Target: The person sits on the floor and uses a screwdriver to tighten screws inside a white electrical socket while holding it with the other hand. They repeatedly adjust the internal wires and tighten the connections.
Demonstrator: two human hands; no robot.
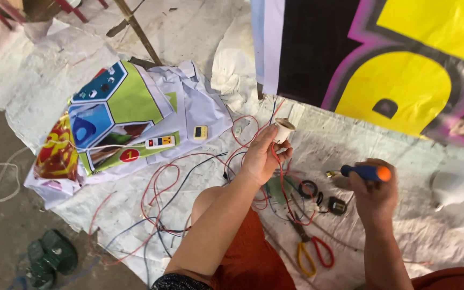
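the white lamp socket (283, 129) sat pinched at the tips of the left hand (261, 157), thumb on one side and fingers on the other, raised above the sheet with its open mouth tilted up and away; what lay inside that small cup could not be made out. red and blue wires (282, 177) ran down from the socket's base, past the palm and under the wrist, into a loose tangle on the white sheet (328, 139). the right hand (374, 194) was clenched around a screwdriver (362, 172) with a blue handle and orange end cap, its short metal tip pointing left toward the left hand's fingers but well apart from the socket. between the two hands, just below the screwdriver tip, lay a black roll of tape (307, 188) and a small dark part (337, 205). beneath the right wrist rested scissors (313, 251) with red and yellow handles. to the far side of the right hand's knuckles sat a white bulb-shaped object (454, 185). beyond the left hand's thumb a white power strip (160, 142) and a small white switch box (200, 132) lay on a colourful printed banner (115, 110). green sandals (51, 256) stood on the bare floor well off to the left of the elbow.
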